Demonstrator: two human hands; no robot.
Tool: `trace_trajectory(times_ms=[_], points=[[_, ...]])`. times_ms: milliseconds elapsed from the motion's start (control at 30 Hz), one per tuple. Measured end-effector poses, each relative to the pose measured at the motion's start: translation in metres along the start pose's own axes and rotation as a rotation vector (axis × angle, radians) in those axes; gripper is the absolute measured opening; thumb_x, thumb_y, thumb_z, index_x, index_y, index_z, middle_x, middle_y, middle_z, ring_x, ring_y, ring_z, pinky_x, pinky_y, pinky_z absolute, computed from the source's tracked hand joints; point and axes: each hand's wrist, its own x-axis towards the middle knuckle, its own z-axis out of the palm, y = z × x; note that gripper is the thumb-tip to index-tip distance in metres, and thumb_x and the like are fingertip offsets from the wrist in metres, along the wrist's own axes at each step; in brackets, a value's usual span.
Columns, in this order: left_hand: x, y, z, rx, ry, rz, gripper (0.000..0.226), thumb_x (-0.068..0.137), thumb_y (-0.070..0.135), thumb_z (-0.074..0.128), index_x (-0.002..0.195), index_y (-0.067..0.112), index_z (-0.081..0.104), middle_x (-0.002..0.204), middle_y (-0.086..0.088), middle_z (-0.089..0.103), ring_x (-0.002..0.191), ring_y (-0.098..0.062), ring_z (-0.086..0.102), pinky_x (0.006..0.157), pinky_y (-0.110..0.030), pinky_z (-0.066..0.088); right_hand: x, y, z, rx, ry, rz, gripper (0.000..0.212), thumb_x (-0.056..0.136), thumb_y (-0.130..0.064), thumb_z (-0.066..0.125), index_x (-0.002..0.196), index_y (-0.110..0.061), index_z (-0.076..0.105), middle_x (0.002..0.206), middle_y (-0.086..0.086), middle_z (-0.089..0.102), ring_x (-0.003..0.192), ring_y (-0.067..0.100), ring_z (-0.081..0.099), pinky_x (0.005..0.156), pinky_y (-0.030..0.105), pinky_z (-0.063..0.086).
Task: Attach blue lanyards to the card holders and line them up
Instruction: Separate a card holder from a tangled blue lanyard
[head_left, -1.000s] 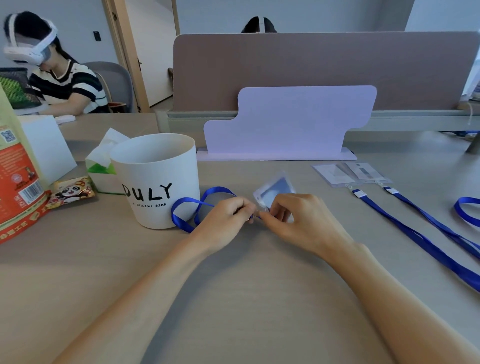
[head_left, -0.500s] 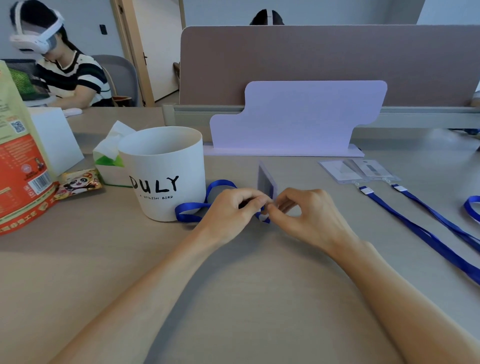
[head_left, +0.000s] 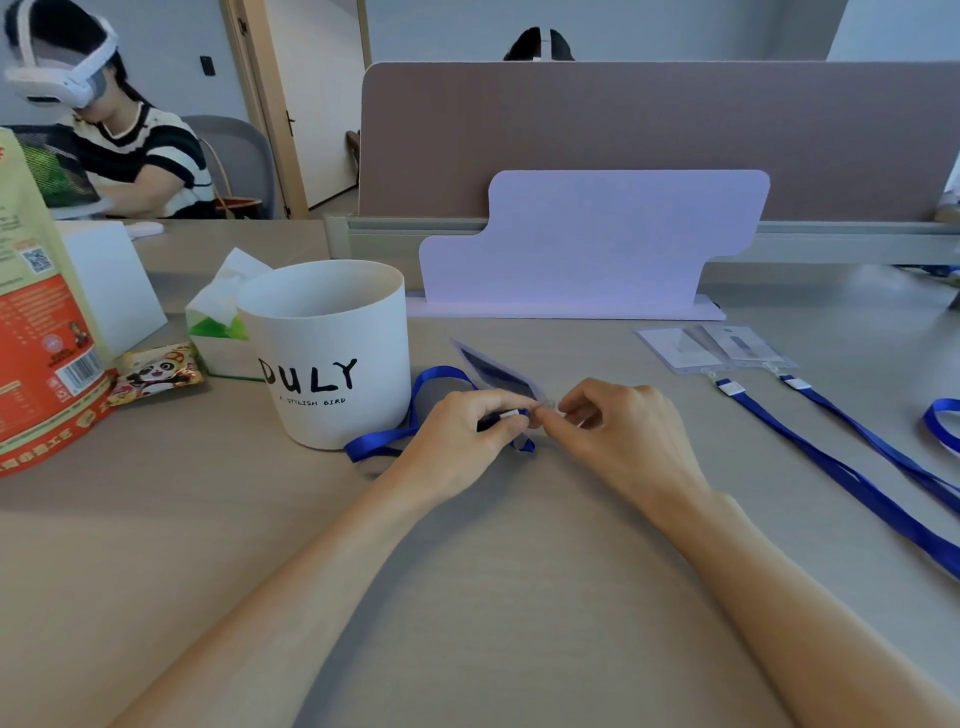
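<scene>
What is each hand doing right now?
Left hand: closed, pinching the white-tipped end of the blue ribbon lanyard.
Right hand: closed, pinching the clear plastic card holder at its clip end.

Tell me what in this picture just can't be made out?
All in the head view:
- The clip at the end of the lanyard: hidden between the left hand and right hand, so whether it has hooked the card holder is unclear.
- The finished lanyards: cut off by the right edge.
- The cards in the finished holders: print too small to read.
</scene>
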Motion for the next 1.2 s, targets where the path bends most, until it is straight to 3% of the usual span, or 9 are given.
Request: trace_trajectory(times_ms=[233, 400, 533, 700, 833, 933, 1033, 1200], points=[[0.0013, -0.0028, 0.0, -0.001, -0.003, 0.002, 0.025, 0.095, 0.017, 0.056, 0.112, 0.027, 0.072, 0.103, 0.017, 0.072, 0.1, 0.001, 0.063, 0.095, -0.027, 0.049, -0.0013, -0.0022, 0.001, -0.035, -0.009, -0.038, 0.026, 0.084, -0.049, 0.063, 0.081, -0.025, 0.071, 0.075, -0.013, 0.072, 0.076, 0.012, 0.068, 0.068, 0.029, 0.052], [0.0008, -0.0036, -0.0004, -0.033, -0.021, 0.014, 0.026, 0.095, 0.015, 0.056, 0.113, 0.025, 0.071, 0.105, 0.016, 0.073, 0.102, 0.003, 0.063, 0.096, -0.024, 0.048, -0.0029, -0.0027, 0.0023, -0.003, -0.016, -0.04, 0.021, 0.083, -0.044, 0.064, 0.08, -0.024, 0.071, 0.073, -0.013, 0.072, 0.073, 0.01, 0.068, 0.069, 0.031, 0.054], [-0.0009, -0.0032, 0.001, -0.032, -0.028, 0.034, 0.027, 0.095, 0.013, 0.056, 0.112, 0.026, 0.072, 0.098, 0.012, 0.074, 0.099, -0.001, 0.065, 0.096, -0.026, 0.048, -0.0035, -0.0028, 0.0037, 0.034, -0.02, -0.03, 0.017, 0.079, -0.039, 0.067, 0.077, -0.023, 0.07, 0.072, -0.011, 0.072, 0.071, 0.009, 0.067, 0.069, 0.033, 0.054], [-0.0005, -0.0056, 0.0027, -0.037, -0.025, 0.045, 0.028, 0.094, 0.015, 0.053, 0.107, 0.03, 0.073, 0.075, 0.001, 0.069, 0.077, -0.013, 0.061, 0.086, -0.036, 0.05, -0.0042, -0.0032, 0.003, 0.039, -0.042, -0.038, 0.013, 0.075, -0.034, 0.066, 0.079, -0.022, 0.07, 0.074, -0.01, 0.073, 0.074, 0.011, 0.068, 0.071, 0.034, 0.055], [0.0001, -0.0058, 0.0025, -0.009, -0.008, 0.052, 0.026, 0.094, 0.017, 0.054, 0.106, 0.029, 0.074, 0.07, 0.018, 0.065, 0.073, -0.001, 0.058, 0.079, -0.031, 0.049, -0.0035, -0.0043, 0.0037, 0.02, -0.073, -0.032, 0.015, 0.075, -0.036, 0.064, 0.082, -0.023, 0.071, 0.077, -0.01, 0.073, 0.078, 0.012, 0.068, 0.073, 0.034, 0.054], [0.0001, -0.0055, 0.0019, -0.003, -0.018, 0.047, 0.026, 0.094, 0.018, 0.054, 0.107, 0.029, 0.073, 0.069, 0.02, 0.064, 0.071, -0.003, 0.056, 0.077, -0.035, 0.049, -0.0035, -0.0047, 0.0023, 0.02, -0.08, -0.041, 0.015, 0.076, -0.035, 0.064, 0.082, -0.023, 0.071, 0.077, -0.011, 0.074, 0.078, 0.011, 0.068, 0.073, 0.033, 0.054], [-0.0005, -0.005, 0.0011, -0.01, -0.017, 0.051, 0.026, 0.095, 0.016, 0.055, 0.112, 0.024, 0.072, 0.07, 0.026, 0.065, 0.076, 0.006, 0.059, 0.079, -0.02, 0.045, -0.0046, -0.0054, -0.0005, 0.043, -0.062, -0.031, 0.013, 0.074, -0.034, 0.065, 0.08, -0.023, 0.071, 0.074, -0.013, 0.073, 0.076, 0.006, 0.068, 0.074, 0.031, 0.054], [-0.0025, -0.0012, 0.0002, -0.026, -0.043, 0.054, 0.026, 0.095, 0.013, 0.055, 0.112, 0.024, 0.071, 0.076, 0.031, 0.066, 0.082, 0.011, 0.061, 0.08, -0.008, 0.041, -0.0041, -0.0045, -0.0016, 0.058, -0.077, -0.059, 0.016, 0.074, -0.035, 0.064, 0.08, -0.023, 0.071, 0.073, -0.013, 0.073, 0.075, 0.004, 0.068, 0.074, 0.031, 0.054]])
